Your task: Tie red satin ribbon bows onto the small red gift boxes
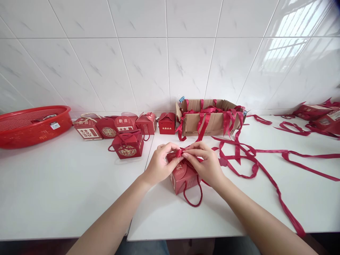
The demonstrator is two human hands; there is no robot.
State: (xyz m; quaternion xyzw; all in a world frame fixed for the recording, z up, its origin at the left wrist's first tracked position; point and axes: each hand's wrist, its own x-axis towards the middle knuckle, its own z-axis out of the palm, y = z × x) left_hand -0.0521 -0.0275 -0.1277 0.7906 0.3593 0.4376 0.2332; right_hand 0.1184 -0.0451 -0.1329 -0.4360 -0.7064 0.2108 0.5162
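Observation:
A small red gift box (183,179) with a red cord handle stands on the white table (66,191) in front of me. My left hand (159,164) rests on its top left and pinches a loop of red ribbon (179,153) above the lid. My right hand (205,161) sits on the top right with fingers pinched on the same ribbon. The ribbon runs off to the right across the table.
Several finished red gift boxes (127,143) line the tiled wall. A red plastic basket (32,125) stands far left. A cardboard box (209,117) draped with red ribbons sits behind. Loose ribbons (255,163) sprawl to the right, with more red boxes (318,113) at the far right.

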